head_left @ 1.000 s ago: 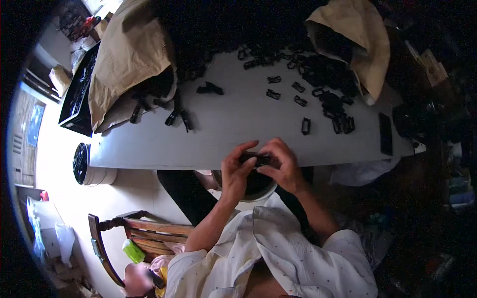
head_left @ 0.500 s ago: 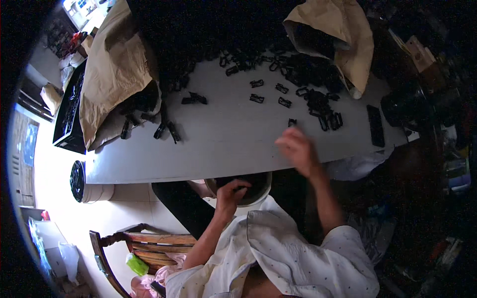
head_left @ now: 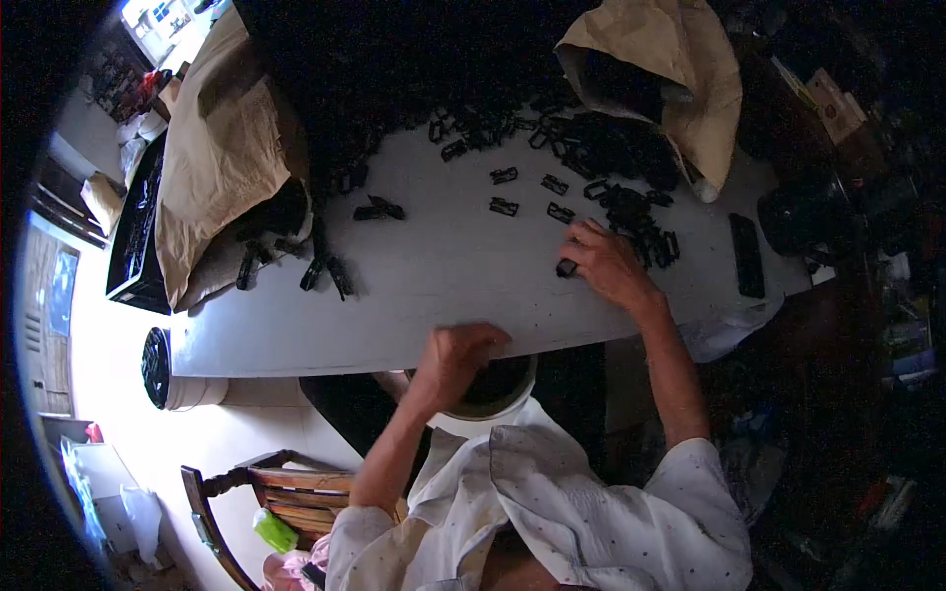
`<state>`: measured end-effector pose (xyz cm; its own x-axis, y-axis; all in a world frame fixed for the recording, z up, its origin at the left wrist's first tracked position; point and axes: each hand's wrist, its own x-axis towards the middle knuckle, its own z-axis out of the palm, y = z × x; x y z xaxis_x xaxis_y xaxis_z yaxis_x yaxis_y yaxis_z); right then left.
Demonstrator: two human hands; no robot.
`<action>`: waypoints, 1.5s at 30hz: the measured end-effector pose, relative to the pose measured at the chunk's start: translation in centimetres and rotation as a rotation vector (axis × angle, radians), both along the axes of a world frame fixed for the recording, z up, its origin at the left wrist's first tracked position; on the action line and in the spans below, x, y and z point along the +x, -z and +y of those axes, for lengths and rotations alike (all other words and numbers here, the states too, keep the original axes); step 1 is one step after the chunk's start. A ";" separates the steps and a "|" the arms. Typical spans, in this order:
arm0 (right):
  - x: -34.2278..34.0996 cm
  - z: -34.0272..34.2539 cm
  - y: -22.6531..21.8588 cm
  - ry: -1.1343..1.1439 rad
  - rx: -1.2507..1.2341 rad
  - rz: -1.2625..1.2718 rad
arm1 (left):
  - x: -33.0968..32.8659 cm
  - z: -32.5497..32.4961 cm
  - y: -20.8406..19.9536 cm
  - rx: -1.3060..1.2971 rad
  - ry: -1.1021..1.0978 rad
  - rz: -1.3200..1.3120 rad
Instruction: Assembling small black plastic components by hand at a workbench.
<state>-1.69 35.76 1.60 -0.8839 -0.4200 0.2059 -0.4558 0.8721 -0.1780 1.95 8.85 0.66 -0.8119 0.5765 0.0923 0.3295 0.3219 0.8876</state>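
My right hand (head_left: 608,267) is over the table at the right of centre. Its fingers are closed at the end of a small black plastic clip-like piece (head_left: 566,267). My left hand (head_left: 455,366) is at the table's near edge, above a round bucket (head_left: 527,391) by my lap. Its fingers curl together, slightly blurred, and hide whatever may be in them. Beyond my right hand, several similar black pieces (head_left: 504,207) lie spaced apart on the grey tabletop (head_left: 424,271). A denser heap of them (head_left: 631,212) lies just to the right.
Open brown paper sacks stand at the left (head_left: 222,167) and right (head_left: 705,118) of the table, black pieces spilling from the left one. A black flat object (head_left: 746,256) lies near the right edge. A black crate (head_left: 136,231), a white bucket (head_left: 187,389) and a wooden chair (head_left: 296,492) are at the left.
My right hand has moved a little farther over the table and closed at the nearest black piece. My left hand has risen from the bucket to the table's edge.
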 end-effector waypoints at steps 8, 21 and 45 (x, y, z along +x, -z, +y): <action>0.8 -1.9 0.4 0.099 -0.858 -0.509 | -5.3 4.5 -1.3 0.249 -0.210 -0.164; -3.4 -6.8 1.0 0.289 -0.412 0.129 | -9.0 1.5 0.3 0.291 -0.424 -0.089; -8.1 -7.3 3.6 0.314 -0.028 0.085 | -16.8 -5.2 1.2 -0.482 -0.262 0.586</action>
